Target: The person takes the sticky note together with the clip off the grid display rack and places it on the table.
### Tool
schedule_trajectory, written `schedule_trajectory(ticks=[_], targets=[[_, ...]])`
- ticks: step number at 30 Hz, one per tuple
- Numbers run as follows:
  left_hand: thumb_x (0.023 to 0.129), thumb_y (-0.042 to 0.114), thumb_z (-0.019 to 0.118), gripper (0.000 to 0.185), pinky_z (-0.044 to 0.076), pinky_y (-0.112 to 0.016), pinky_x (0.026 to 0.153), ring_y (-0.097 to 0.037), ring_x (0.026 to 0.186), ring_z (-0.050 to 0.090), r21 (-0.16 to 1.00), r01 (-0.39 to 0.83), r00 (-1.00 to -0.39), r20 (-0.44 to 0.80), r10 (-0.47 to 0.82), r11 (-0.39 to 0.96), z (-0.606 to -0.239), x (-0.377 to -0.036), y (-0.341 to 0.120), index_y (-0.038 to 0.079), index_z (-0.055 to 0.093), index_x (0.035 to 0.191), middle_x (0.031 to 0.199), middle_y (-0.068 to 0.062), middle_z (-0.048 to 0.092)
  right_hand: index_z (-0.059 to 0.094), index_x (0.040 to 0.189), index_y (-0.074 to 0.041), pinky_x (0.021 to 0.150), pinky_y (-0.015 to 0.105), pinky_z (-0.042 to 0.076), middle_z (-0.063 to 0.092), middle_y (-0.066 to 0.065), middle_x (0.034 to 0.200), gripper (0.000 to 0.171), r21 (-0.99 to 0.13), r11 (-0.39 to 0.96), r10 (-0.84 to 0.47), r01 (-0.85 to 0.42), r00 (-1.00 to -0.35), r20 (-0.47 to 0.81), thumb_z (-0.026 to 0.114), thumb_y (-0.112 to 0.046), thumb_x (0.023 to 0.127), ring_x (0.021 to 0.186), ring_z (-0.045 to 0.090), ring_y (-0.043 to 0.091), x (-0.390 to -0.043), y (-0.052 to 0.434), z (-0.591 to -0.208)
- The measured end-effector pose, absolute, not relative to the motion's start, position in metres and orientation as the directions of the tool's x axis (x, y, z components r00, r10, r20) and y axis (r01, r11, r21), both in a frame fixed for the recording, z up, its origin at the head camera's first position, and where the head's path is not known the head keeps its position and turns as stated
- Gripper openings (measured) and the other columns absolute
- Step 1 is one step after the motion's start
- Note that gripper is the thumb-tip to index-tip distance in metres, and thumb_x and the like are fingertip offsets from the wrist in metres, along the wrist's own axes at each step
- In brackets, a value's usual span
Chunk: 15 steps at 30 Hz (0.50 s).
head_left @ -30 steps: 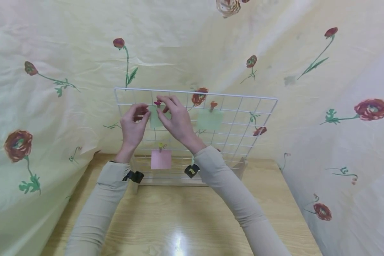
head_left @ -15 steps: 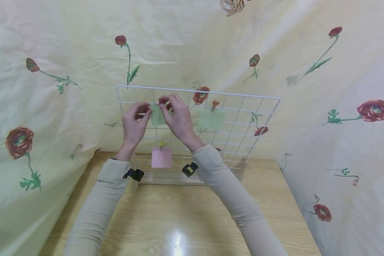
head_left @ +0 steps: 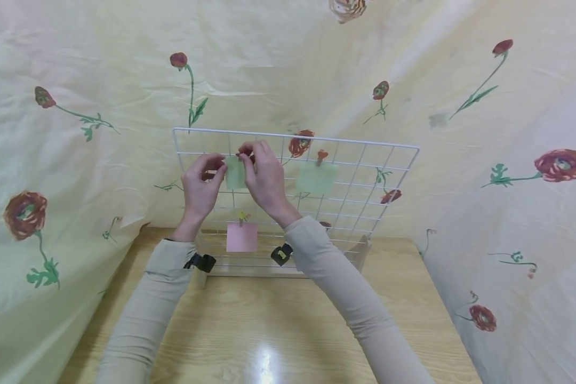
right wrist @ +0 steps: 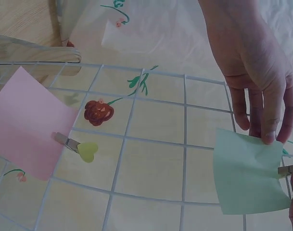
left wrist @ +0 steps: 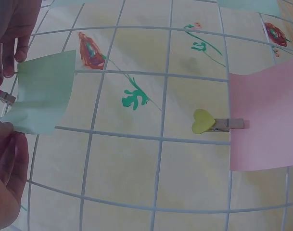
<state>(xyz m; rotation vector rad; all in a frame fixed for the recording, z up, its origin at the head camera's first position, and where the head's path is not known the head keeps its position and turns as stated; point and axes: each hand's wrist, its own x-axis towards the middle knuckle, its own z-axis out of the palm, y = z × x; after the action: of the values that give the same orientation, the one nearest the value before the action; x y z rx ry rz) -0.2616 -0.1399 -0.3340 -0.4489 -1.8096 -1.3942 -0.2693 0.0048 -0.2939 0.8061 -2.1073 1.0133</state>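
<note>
White wire grid (head_left: 360, 170) stands upright at the far edge of the wooden tabletop (head_left: 269, 325), its foot in a wooden base with two black binder clips (head_left: 202, 262) at the front. Flowered cloth (head_left: 77, 80) hangs behind and to both sides.

Both hands are raised to the grid's upper left. Left hand (head_left: 200, 186): fingers curled, thumb and fingertips pinching the left edge of a green note (head_left: 234, 173). In the left wrist view the note (left wrist: 43, 91) lies against the wires, its lower corner under a fingertip of that hand.

Right hand (head_left: 265, 176): fingers curled over the note's top right, pinching a small pink-headed clothespin (head_left: 244, 154) at the top edge. Clothespin mostly hidden by the fingers in the head view; its metal-and-wood end shows beside the note in the right wrist view (right wrist: 286, 169).

Second green note (head_left: 317, 177) hangs to the right on the same row under a red-headed peg (head_left: 321, 156). Pink note (head_left: 242, 237) hangs lower, below the hands, held by a peg with a yellow heart (head_left: 242, 216); heart and peg are clear in the left wrist view (left wrist: 204, 121). Both sleeves (head_left: 345, 288) are beige.
</note>
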Motion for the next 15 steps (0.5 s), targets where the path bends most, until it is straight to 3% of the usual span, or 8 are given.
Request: schedule_trajectory(ticks=[9,15], targets=[[0.085,-0.015,0.062,0.016,0.050,-0.014,0.063,-0.027,0.077,0.063,0.639,0.685,-0.627,0.762,-0.165,0.349,-0.310,-0.235,-0.131,-0.016,0.061,0.101,0.091,-0.029,0.065,0.057,0.101,0.002,0.065,0.019,0.047,0.058,0.012,0.096,0.006,-0.415,0.459,-0.181,-0.786,-0.540,0.822,0.057,0.001,0.094,0.080,0.058,0.020,-0.271,0.003,-0.296],[0.085,-0.014,0.064,0.017,0.048,-0.012,0.062,-0.027,0.077,0.062,0.634,0.689,-0.622,0.766,-0.164,0.350,-0.327,-0.253,-0.138,-0.014,0.062,0.102,0.093,-0.027,0.066,0.056,0.101,0.002,0.069,0.020,0.047,0.057,0.013,0.096,0.006,-0.426,0.422,-0.171,-0.800,-0.531,0.830,0.055,0.003,0.095,0.083,0.057,0.023,-0.270,0.009,-0.296]])
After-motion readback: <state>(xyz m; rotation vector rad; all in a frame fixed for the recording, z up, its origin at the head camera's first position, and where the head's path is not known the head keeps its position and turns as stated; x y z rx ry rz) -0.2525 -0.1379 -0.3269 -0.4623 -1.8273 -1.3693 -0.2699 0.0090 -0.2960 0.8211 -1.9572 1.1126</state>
